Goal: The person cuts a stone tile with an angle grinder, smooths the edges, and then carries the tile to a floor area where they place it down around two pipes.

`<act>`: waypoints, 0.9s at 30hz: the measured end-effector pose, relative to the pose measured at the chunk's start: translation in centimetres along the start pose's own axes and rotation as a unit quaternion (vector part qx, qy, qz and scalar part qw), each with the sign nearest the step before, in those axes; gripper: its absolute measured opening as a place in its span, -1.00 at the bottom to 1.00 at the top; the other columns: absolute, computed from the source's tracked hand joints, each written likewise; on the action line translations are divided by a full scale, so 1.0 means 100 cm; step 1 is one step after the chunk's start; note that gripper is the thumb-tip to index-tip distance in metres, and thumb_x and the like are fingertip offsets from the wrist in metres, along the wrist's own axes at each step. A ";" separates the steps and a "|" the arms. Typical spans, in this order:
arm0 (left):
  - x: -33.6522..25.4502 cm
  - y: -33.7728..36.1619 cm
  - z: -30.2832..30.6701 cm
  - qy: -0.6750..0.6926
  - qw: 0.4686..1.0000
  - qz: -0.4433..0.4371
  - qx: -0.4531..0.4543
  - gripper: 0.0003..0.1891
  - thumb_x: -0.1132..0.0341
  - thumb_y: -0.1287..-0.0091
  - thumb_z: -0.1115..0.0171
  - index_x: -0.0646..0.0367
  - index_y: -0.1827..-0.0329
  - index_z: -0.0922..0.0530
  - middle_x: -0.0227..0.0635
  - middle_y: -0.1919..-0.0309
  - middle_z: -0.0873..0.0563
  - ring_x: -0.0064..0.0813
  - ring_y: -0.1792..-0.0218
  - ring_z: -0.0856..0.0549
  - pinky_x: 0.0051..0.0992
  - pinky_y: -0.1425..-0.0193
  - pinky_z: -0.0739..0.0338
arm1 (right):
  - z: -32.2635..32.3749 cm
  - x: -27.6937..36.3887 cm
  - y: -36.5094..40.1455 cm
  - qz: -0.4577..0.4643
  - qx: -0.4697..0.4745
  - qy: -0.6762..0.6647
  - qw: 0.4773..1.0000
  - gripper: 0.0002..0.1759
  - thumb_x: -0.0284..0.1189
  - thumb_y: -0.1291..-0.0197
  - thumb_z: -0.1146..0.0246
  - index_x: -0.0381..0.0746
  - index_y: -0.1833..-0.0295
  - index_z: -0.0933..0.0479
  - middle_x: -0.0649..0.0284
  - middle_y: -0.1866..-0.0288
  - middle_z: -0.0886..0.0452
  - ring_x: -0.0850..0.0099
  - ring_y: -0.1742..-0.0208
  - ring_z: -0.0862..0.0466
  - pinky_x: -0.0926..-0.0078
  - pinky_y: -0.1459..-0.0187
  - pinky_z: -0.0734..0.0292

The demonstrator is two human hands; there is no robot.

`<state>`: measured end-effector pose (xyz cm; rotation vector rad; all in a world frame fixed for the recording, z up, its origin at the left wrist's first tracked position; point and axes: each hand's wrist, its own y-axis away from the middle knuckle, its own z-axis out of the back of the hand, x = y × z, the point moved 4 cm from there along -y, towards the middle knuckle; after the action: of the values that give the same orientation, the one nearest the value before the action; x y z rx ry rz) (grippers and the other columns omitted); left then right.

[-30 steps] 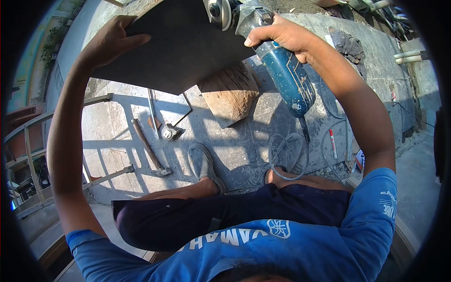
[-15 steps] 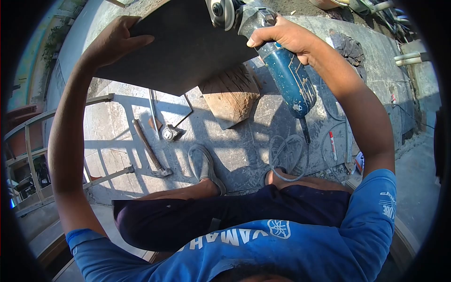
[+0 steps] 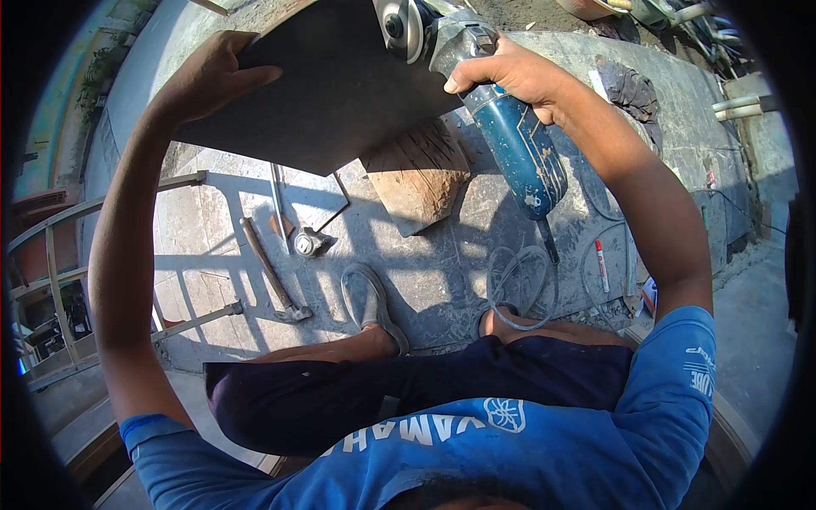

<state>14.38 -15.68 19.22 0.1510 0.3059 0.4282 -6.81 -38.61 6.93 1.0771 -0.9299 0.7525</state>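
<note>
My left hand [image 3: 212, 78] is closed on the left edge of a large dark tile [image 3: 319, 98], with the thumb lying over its face. The tile is raised and tilted above a rough block [image 3: 416, 191] scored with dark cuts. Wrapped round the neck of a blue angle grinder [image 3: 520, 149] is my right hand [image 3: 520, 75]. The grinder's disc and guard [image 3: 411, 30] overlap the tile's upper right edge, and its body points down toward me. From its rear end a cord [image 3: 551, 242] runs to the floor.
On the floor lie a hammer [image 3: 270, 270], a tape measure [image 3: 309, 242] and a red-and-white marker [image 3: 602, 265]. Loops of grey cable [image 3: 557, 297] sit by my right foot. A metal frame [image 3: 53, 263] stands at left; dark cloth [image 3: 629, 89] lies at upper right.
The grinder has shifted slightly toward me and to the left, its disc showing lower against the tile. My left hand and the tile have barely moved.
</note>
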 end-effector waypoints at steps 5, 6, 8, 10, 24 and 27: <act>-0.001 0.000 -0.001 0.038 0.999 0.002 0.016 -0.58 0.15 -0.31 -0.36 0.35 -0.03 -0.64 -0.13 0.32 -0.78 -0.38 0.40 -0.80 -0.44 0.23 -0.71 | -0.001 0.003 0.007 -0.005 -0.020 -0.003 1.000 -0.26 -0.33 0.23 -0.51 -0.37 -0.08 -0.36 0.15 0.29 -0.59 0.47 0.47 -0.66 0.50 0.34 -0.72; -0.006 0.001 0.001 0.004 1.000 0.005 0.009 -0.59 0.17 -0.31 -0.36 0.36 -0.02 -0.64 -0.13 0.33 -0.78 -0.38 0.40 -0.80 -0.44 0.23 -0.71 | -0.002 0.008 0.011 0.000 -0.019 -0.004 1.000 -0.24 -0.32 0.23 -0.51 -0.39 -0.09 -0.34 0.14 0.30 -0.58 0.47 0.47 -0.66 0.50 0.34 -0.73; -0.008 0.001 0.005 -0.032 0.999 0.009 -0.005 -0.60 0.18 -0.30 -0.36 0.36 -0.02 -0.64 -0.13 0.33 -0.78 -0.39 0.40 -0.79 -0.44 0.23 -0.70 | 0.000 0.012 0.010 0.001 -0.012 -0.009 1.000 -0.18 -0.31 0.24 -0.52 -0.42 -0.13 -0.30 0.12 0.29 -0.57 0.45 0.43 -0.67 0.48 0.34 -0.73; -0.002 0.002 0.002 0.028 0.999 0.018 -0.007 -0.62 0.12 -0.25 -0.41 0.32 0.12 -0.65 -0.31 0.47 -0.71 -0.62 0.46 -0.65 -0.50 0.36 -0.53 | 0.003 0.013 0.012 -0.007 -0.015 -0.007 1.000 -0.16 -0.31 0.25 -0.53 -0.43 -0.14 -0.29 0.12 0.27 -0.57 0.45 0.41 -0.68 0.48 0.33 -0.73; -0.008 0.002 0.002 0.040 0.999 0.014 -0.001 -0.65 0.23 -0.26 -0.39 0.37 0.07 -0.66 -0.21 0.41 -0.77 -0.48 0.42 -0.76 -0.45 0.27 -0.65 | -0.002 0.014 0.009 -0.004 0.017 -0.030 0.999 -0.28 -0.36 0.22 -0.50 -0.38 -0.07 -0.35 0.17 0.29 -0.58 0.49 0.41 -0.67 0.53 0.34 -0.69; -0.008 0.001 0.002 0.039 0.999 0.015 -0.004 -0.67 0.24 -0.26 -0.39 0.37 0.09 -0.66 -0.22 0.43 -0.76 -0.50 0.44 -0.75 -0.45 0.29 -0.64 | -0.004 0.013 0.010 -0.001 0.017 -0.055 0.998 -0.38 -0.39 0.21 -0.49 -0.36 0.00 -0.41 0.20 0.33 -0.58 0.51 0.46 -0.65 0.54 0.37 -0.68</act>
<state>13.70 -15.90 19.65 0.1316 0.3784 0.4655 -7.06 -37.81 8.38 1.1593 -1.0116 0.7148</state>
